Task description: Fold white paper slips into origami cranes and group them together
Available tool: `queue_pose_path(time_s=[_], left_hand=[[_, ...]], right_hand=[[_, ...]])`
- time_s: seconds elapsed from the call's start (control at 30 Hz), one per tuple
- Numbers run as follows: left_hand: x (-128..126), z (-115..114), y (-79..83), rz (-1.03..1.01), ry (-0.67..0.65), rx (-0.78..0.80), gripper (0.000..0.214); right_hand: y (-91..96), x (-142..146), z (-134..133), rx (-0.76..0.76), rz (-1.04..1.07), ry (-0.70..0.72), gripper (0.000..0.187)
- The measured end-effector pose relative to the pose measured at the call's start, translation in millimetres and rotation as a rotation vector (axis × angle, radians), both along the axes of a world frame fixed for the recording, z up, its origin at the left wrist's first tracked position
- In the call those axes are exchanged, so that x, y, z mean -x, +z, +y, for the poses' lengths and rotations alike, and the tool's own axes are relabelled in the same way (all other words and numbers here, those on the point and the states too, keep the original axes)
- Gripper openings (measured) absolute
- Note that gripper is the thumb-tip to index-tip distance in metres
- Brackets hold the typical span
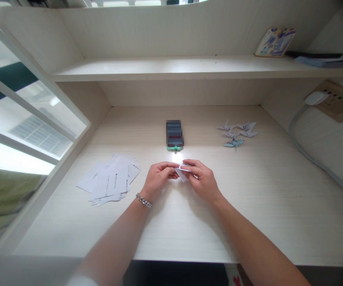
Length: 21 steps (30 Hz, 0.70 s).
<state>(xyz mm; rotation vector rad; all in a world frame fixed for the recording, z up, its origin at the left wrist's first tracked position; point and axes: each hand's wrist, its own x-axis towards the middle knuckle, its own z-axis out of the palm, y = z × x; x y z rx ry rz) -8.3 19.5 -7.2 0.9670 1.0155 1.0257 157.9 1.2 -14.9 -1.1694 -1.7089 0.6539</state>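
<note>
Both grips, L hand (158, 177) & R hand (201, 178), pinch folded paper (182, 172) betw fingertips.

Two hands: left hand (158, 175), right hand (203, 179), pinching one folded paper piece (182, 171) between them. One bracelet (143, 200). One pile of sheets (110, 180), number of sheets unclear. Paper cranes (237, 133): about five, hard to separate. One phone (174, 134). One booklet (275, 41). One wall socket (336, 102), one plug (316, 98), one cable (308, 157).
</note>
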Motion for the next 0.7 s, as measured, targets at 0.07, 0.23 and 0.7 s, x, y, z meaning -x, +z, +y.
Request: queue_pose_path(time_s=[0.07, 0.23, 0.7], left_hand=[[0.5, -0.6, 0.8, -0.014, -0.012, 0.001, 0.02], [0.3, -2.4, 2.8, 0.039, -0.006, -0.037, 0.022], [-2.2, -3.0, 2.9, 0.033, 0.069, -0.01, 0.026]], right_hand=[[0.5, -0.2, -0.2, 0.004, -0.001, -0.002, 0.026], [3.0, 0.1, -1.3, 0.019, -0.006, -0.001, 0.027], [4.7, 0.5, -0.8, 0.105, 0.109, 0.112, 0.026]])
